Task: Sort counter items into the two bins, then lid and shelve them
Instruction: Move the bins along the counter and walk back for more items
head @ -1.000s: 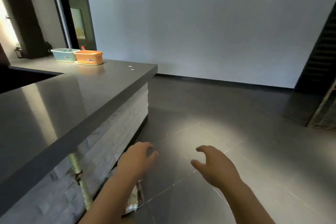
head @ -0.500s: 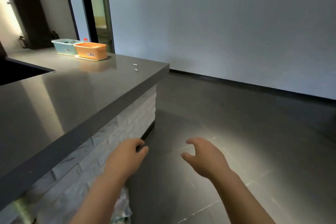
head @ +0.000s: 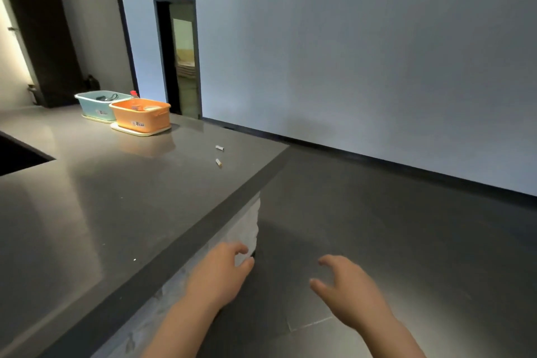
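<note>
An orange bin [head: 142, 116] and a teal bin [head: 97, 104] stand side by side at the far end of the dark grey counter [head: 110, 200], each resting on a pale lid. Both hold small items I cannot make out. Two small white cylinders [head: 218, 162] lie on the counter to the right of the bins, near its corner. My left hand [head: 219, 277] hangs below the counter edge with loosely curled fingers, holding nothing. My right hand [head: 350, 289] is out over the floor, fingers spread and empty. Both hands are far from the bins.
A dark doorway [head: 181, 58] opens in the white wall behind the bins. A black recess [head: 17, 157] cuts into the counter at the left. The counter's side is pale stone [head: 247, 229]. Dark tiled floor [head: 406, 241] stretches to the right.
The view has swung to the left and come nearer to the counter's corner, so the bins and the two cylinders look larger. Both hands stay empty and low.
</note>
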